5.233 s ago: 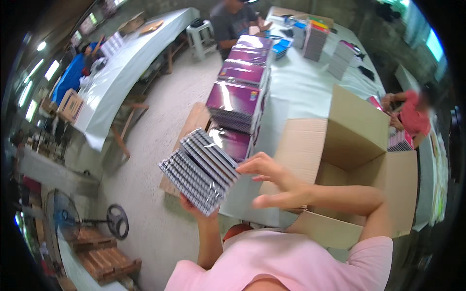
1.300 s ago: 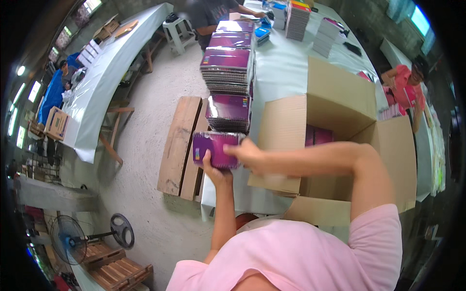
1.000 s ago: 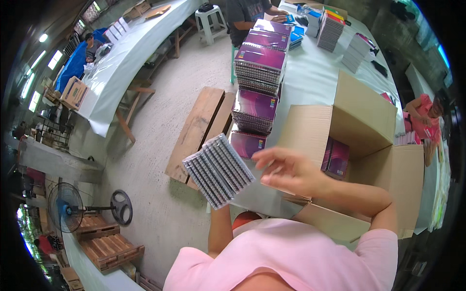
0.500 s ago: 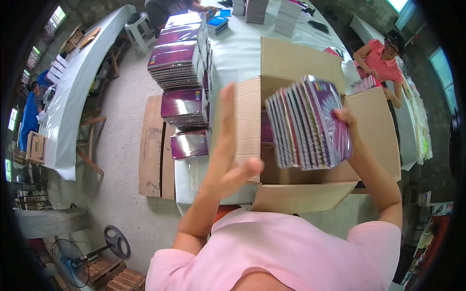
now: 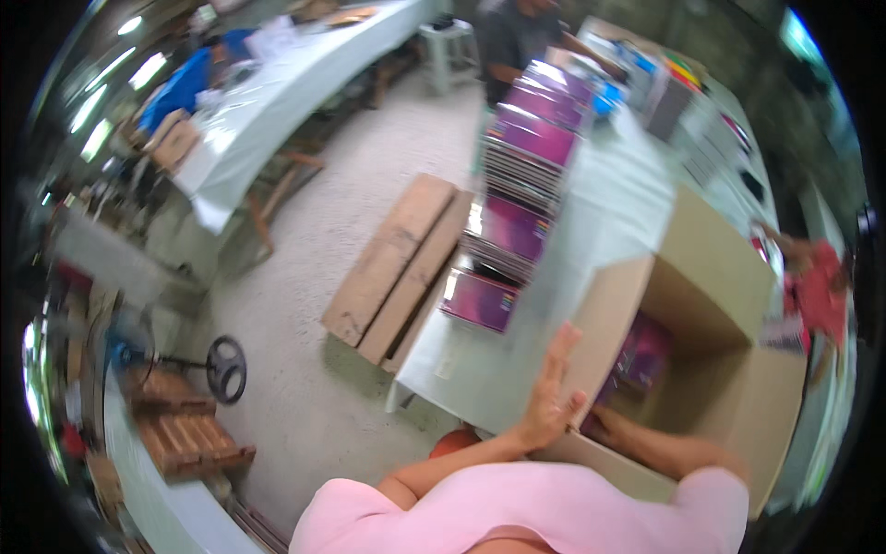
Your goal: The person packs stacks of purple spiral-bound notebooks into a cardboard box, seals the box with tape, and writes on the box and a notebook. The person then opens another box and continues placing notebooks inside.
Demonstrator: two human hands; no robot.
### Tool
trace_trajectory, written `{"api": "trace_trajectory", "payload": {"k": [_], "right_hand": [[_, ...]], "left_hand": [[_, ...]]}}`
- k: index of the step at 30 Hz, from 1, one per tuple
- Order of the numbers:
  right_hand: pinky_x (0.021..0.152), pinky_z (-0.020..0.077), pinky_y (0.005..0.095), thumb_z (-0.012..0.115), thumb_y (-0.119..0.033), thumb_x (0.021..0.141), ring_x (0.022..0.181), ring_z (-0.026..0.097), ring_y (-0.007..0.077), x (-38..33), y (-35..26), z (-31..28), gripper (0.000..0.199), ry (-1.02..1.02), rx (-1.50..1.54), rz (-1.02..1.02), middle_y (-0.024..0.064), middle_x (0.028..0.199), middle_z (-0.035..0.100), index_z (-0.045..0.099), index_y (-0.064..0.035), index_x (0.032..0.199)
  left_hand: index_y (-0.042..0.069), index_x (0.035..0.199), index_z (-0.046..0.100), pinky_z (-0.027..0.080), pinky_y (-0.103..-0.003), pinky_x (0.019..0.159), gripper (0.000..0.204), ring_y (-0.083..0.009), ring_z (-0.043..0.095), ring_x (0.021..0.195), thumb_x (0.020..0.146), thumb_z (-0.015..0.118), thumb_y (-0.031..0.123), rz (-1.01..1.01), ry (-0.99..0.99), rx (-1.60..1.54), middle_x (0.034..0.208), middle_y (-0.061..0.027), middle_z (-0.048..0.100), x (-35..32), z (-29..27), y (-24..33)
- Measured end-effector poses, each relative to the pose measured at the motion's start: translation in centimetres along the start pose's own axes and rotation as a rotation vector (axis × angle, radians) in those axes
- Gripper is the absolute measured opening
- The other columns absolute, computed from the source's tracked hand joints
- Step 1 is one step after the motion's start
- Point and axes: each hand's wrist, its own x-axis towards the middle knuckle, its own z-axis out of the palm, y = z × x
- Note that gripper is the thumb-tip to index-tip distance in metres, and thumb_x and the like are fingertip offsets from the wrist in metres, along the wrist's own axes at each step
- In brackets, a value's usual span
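Observation:
A large open cardboard box [image 5: 766, 392] stands at the table's near right corner. My right hand [image 5: 604, 427] reaches down inside it, beside purple-covered notebooks [image 5: 644, 353] in the box's left part. The box wall and blur hide its fingers, so its grip on the notebooks cannot be made out. My left hand [image 5: 549, 402] is open and empty, fingers stretched upward, against the box's left flap [image 5: 604, 319]. Left of the box, several piles of shiny purple spiral notebooks [image 5: 506, 226] run along the table's edge, the nearest pile [image 5: 478, 300] being the lowest.
The white-covered table [image 5: 604, 208] carries other book stacks [image 5: 669, 102] at its far end. A wooden bench [image 5: 392, 268] stands along its left side. One person [image 5: 517, 46] is at the far end, another in red [image 5: 817, 286] at the right. A white stool [image 5: 449, 55] stands beyond.
The notebook stack held up in my right hand is no longer above the box; that hand is now down inside it. My left hand has moved to the box's left flap. The view has turned.

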Motion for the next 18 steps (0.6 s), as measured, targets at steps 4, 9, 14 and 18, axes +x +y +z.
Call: {"api": "trace_trajectory", "payload": {"k": [4,9,14,18], "right_hand": [[0.091,0.0483,0.0323,0.066,-0.034,0.084,0.105,0.057,0.0179,0.2,-5.8,0.1,0.048,0.220,-0.358,0.385,0.0044,0.118,0.059,0.052,-0.0067,0.121],[0.063,0.0498,0.0296,0.069,-0.020,0.080,0.067,0.062,0.0160,-6.5,-25.9,7.7,0.026,-0.142,-1.505,-0.265,0.0063,0.076,0.065,0.066,-0.0015,0.097],[0.077,0.0461,0.0290,0.061,-0.031,0.086,0.093,0.058,0.0136,-1.5,-36.1,16.5,0.038,0.170,-0.694,-0.910,0.0066,0.100,0.063,0.059,-0.0041,0.113],[0.092,0.0378,0.0569,0.064,-0.074,0.062,0.117,0.044,0.0401,10.6,-43.1,14.9,0.102,0.489,-0.534,-0.552,0.0219,0.131,0.042,0.043,-0.0018,0.131]], "left_hand": [[0.006,0.143,0.016,0.019,-0.047,0.107,0.079,-0.0295,0.019,0.135,0.086,0.063,0.033,0.047,0.464,0.059,0.145,-0.0139,0.020,-0.3,-2.7,-2.3],[-0.001,0.131,0.033,0.031,-0.033,0.102,0.056,-0.0244,0.037,0.119,0.085,0.063,0.012,0.082,0.875,0.016,0.131,-0.0121,0.035,3.7,-12.1,-4.7],[0.006,0.135,0.026,0.034,-0.037,0.100,0.066,-0.0214,0.039,0.116,0.085,0.066,0.024,0.209,0.713,-0.663,0.123,-0.0081,0.039,14.7,-10.7,0.5],[-0.004,0.139,0.011,0.021,-0.043,0.109,0.098,-0.0299,0.022,0.130,0.076,0.073,0.037,0.062,0.709,-0.603,0.139,-0.0213,0.021,23.7,-7.9,-0.2]]}}
